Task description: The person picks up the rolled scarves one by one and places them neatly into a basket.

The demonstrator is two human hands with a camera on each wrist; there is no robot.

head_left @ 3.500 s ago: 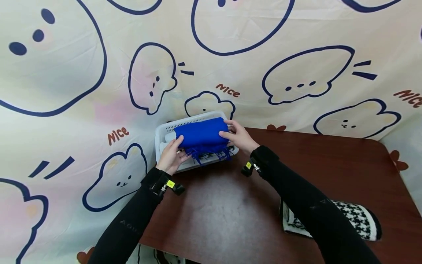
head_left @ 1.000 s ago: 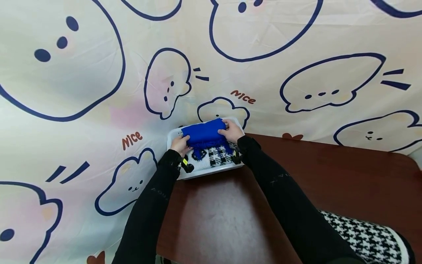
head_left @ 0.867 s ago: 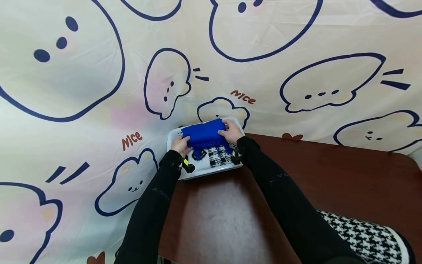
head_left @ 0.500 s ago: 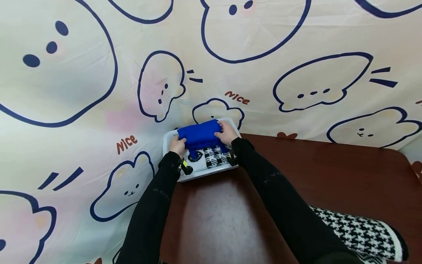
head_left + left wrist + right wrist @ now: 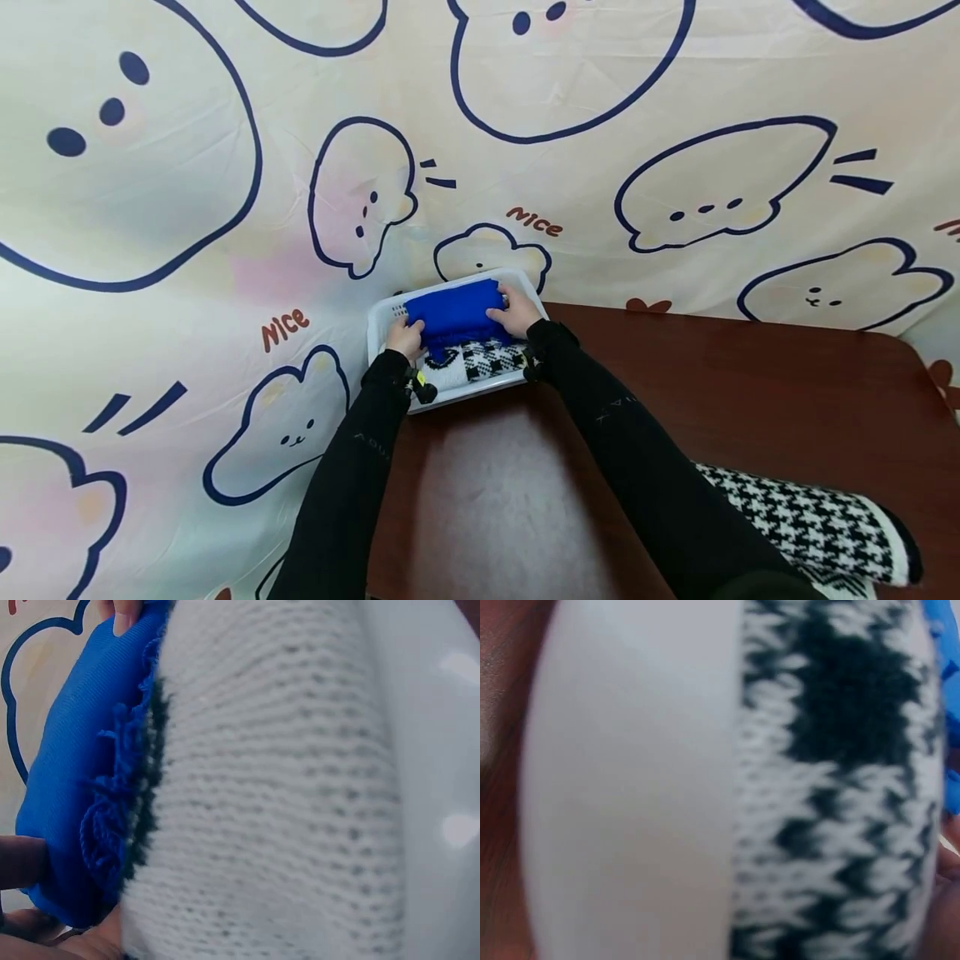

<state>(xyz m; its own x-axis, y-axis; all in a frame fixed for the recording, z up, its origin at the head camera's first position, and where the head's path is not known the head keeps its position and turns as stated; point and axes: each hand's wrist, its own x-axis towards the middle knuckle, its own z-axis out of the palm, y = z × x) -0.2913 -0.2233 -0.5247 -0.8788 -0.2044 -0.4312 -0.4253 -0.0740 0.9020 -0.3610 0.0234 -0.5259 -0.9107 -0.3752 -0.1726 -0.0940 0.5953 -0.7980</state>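
A folded blue scarf with a fringed front edge lies across the back part of a white plastic basket. My left hand grips its left end, the thumb on top and the fingers beneath, as the left wrist view shows. At the other end my right hand holds the scarf between thumb and fingers. In front of the fringe, inside the basket, sits a knitted piece, plain white at left and black-and-white patterned at right. The right wrist view has only a sliver of the scarf.
A folded black-and-white houndstooth knit lies on the brown table at the right, partly behind my right sleeve. A cloth backdrop with cartoon drawings hangs right behind the basket and along the table's left side.
Over these seconds my hands have brought the blue scarf down and back into the basket, uncovering the knitted piece in front. In the last half second the scarf shifts only slightly.
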